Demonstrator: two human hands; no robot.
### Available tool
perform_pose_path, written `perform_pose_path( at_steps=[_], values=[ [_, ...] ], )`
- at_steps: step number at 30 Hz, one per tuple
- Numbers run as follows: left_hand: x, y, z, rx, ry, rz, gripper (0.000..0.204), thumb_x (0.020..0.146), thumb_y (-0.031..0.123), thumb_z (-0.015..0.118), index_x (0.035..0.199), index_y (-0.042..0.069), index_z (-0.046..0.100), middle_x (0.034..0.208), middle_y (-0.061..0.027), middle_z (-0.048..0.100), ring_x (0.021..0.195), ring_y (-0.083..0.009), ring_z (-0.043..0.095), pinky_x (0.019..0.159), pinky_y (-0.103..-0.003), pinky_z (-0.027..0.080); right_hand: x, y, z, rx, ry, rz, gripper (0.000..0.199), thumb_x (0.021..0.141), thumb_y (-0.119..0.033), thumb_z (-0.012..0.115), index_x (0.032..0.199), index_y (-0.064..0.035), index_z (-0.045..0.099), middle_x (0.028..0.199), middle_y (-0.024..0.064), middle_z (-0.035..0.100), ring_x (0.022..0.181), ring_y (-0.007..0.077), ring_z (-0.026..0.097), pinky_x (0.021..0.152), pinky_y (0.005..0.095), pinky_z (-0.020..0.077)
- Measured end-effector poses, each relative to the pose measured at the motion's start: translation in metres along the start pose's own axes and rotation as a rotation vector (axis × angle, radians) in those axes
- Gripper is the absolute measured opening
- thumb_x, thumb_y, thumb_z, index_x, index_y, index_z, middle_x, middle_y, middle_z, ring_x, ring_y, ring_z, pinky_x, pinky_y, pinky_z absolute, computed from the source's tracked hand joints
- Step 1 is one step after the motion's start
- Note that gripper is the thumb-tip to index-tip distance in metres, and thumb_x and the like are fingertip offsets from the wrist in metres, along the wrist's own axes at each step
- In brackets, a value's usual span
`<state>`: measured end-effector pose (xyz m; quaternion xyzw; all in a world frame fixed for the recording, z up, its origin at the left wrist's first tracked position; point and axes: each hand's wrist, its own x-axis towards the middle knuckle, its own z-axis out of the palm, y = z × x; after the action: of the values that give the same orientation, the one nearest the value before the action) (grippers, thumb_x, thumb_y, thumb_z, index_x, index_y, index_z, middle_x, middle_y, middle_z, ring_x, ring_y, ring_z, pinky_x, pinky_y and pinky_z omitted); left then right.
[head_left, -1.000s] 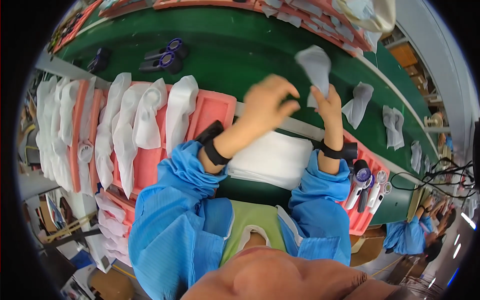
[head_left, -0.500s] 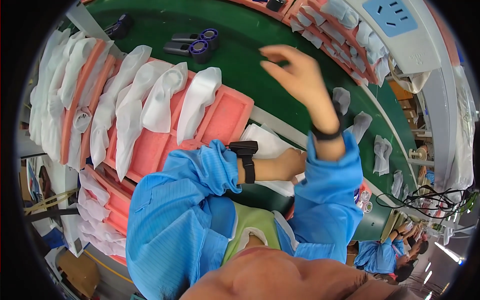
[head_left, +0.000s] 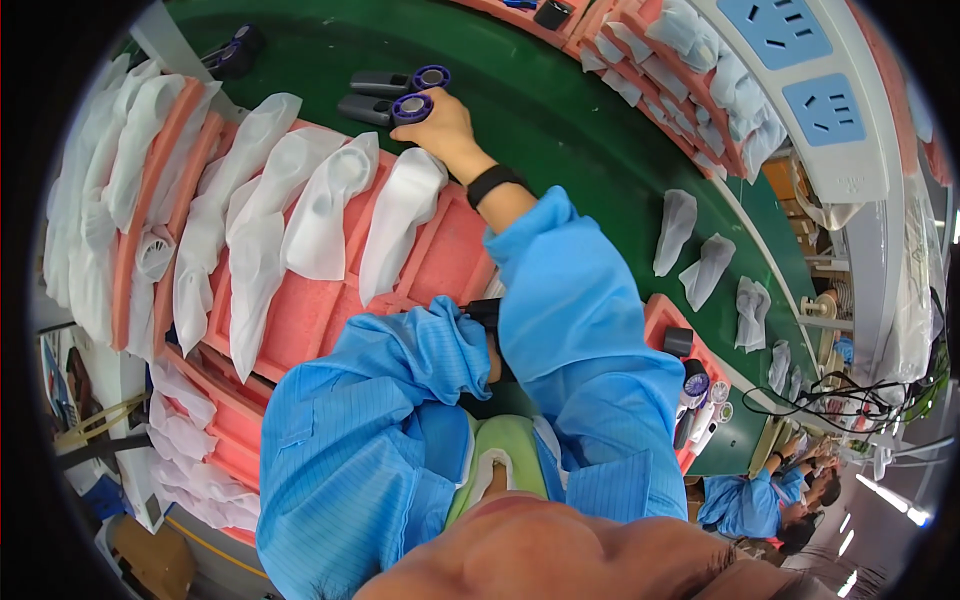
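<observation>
My right hand (head_left: 440, 128) has reached across to the far left, its fingers closed around the round head of the nearer hair dryer (head_left: 411, 108), which has a dark grey handle and a purple ring. Beside it, just beyond, lies a second hair dryer (head_left: 431, 77) of the same kind; both rest on the green tabletop. My left hand (head_left: 493, 362) is almost wholly covered by my right sleeve, so its fingers do not show. Below my right hand, white-wrapped pieces (head_left: 402, 222) lie across a pink compartment tray (head_left: 455, 262).
More white-wrapped pieces (head_left: 90, 200) stand in trays at the left. Several wrapped pieces (head_left: 710, 270) lie on the right of the green table (head_left: 590, 150). A pink tray (head_left: 660, 312) holds dryer parts. A white socket strip (head_left: 845, 185) and black cables (head_left: 860, 405) edge the right.
My right hand has swung from mid-table to the far left and taken hold of the nearer hair dryer. My left hand and the white sheets by it are now hidden by my right sleeve.
</observation>
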<state>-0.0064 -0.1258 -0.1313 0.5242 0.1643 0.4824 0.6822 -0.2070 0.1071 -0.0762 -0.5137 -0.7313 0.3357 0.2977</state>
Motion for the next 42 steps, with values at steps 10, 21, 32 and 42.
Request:
perform_pose_path(
  at_steps=[10, 21, 32, 42],
  values=[
    [0.067, 0.071, -0.016, 0.936, -0.532, -0.259, 0.015, 0.074, 0.024, 0.074, 0.083, 0.012, 0.071, 0.086, -0.0096, 0.070, 0.079, -0.0275, 0.068, 0.069, -0.041, 0.053, -0.122, -0.033, -0.278, 0.165, 0.291, -0.194, 0.061, 0.059, -0.019, 0.084, 0.113, -0.0014, 0.061, 0.099, 0.0086, 0.066, 0.091, 0.0179, 0.064, 0.086, 0.0300, 0.0493],
    [0.142, 0.142, -0.036, 0.435, -0.062, -0.088, 0.013, 0.083, 0.011, 0.075, 0.085, 0.001, 0.067, 0.072, -0.0012, 0.063, 0.065, -0.0084, 0.058, 0.057, -0.025, 0.045, -0.259, 0.052, -0.417, 0.446, 0.565, -0.232, 0.057, 0.057, -0.007, 0.076, 0.109, 0.0033, 0.053, 0.102, 0.0120, 0.063, 0.089, 0.0206, 0.062, 0.086, 0.0300, 0.0479],
    [0.151, 0.159, -0.020, -0.176, 0.310, -0.033, 0.009, 0.095, 0.012, 0.060, 0.099, 0.004, 0.061, 0.093, -0.0036, 0.064, 0.085, -0.0105, 0.060, 0.079, -0.025, 0.045, -0.208, 0.046, -0.366, 0.055, 0.306, -0.392, 0.061, 0.055, -0.005, 0.076, 0.113, -0.0013, 0.056, 0.110, 0.0135, 0.056, 0.096, 0.0233, 0.058, 0.084, 0.0306, 0.0483],
    [0.152, 0.153, -0.040, -0.301, 0.296, 0.043, 0.011, 0.091, 0.002, 0.062, 0.101, 0.006, 0.062, 0.099, -0.0051, 0.063, 0.092, -0.0133, 0.059, 0.081, -0.027, 0.047, -0.204, 0.034, -0.327, -0.267, 0.264, -0.323, 0.072, 0.060, 0.001, 0.076, 0.130, -0.0079, 0.057, 0.113, 0.0110, 0.051, 0.093, 0.0273, 0.057, 0.078, 0.0341, 0.0514]
  ],
)
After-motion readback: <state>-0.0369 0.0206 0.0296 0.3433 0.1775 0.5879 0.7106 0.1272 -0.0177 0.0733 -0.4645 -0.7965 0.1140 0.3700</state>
